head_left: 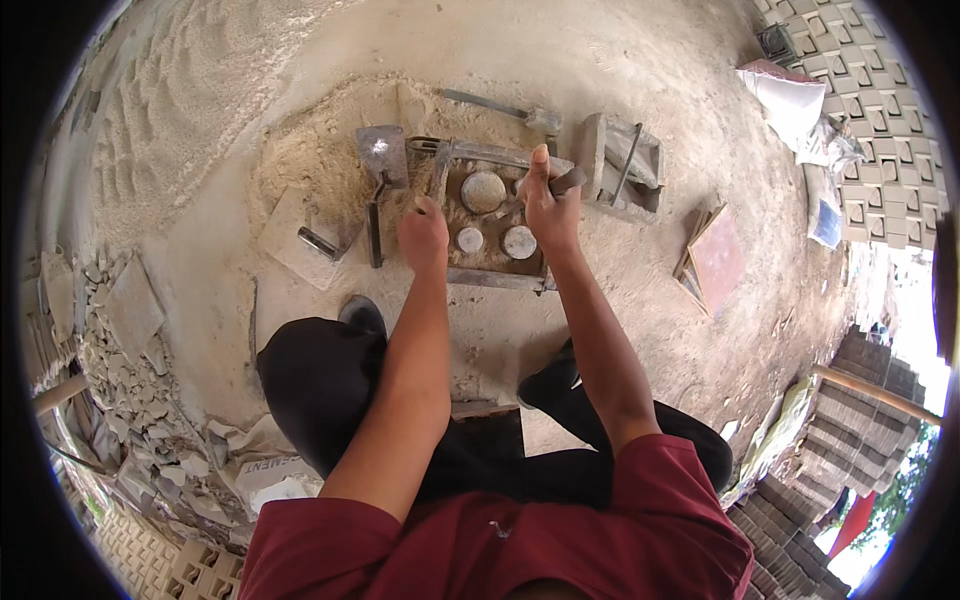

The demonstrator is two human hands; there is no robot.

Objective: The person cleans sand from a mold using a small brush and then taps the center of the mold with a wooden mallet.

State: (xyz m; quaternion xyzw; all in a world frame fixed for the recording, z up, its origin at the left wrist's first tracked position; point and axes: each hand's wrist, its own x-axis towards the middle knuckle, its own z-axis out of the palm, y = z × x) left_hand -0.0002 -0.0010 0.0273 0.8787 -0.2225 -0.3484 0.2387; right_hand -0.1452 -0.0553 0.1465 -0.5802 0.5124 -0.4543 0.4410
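Note:
A rectangular mould frame (497, 277) lies on the dusty ground in front of me. Inside it are round pale discs, among them a large one (483, 192) and a smaller one (519, 242). My left hand (424, 237) is closed at the frame's left side, thumb on top; its fingers are mostly hidden. Over the right part of the frame, my right hand (552, 208) grips a hand tool with a thick dark handle (568, 181), thumb pointing up. The tool's working end is largely hidden by that hand. Left of the frame lies a flat-bladed trowel (381, 152).
Another trowel (320, 243) rests on a flat slab to the left. A hammer (543, 121) lies beyond the frame, beside a box-shaped mould (650, 190). Flat boards (715, 258) sit at right. Sand spreads far left; rubble (150, 400) and stacked blocks (880, 130) line the sides.

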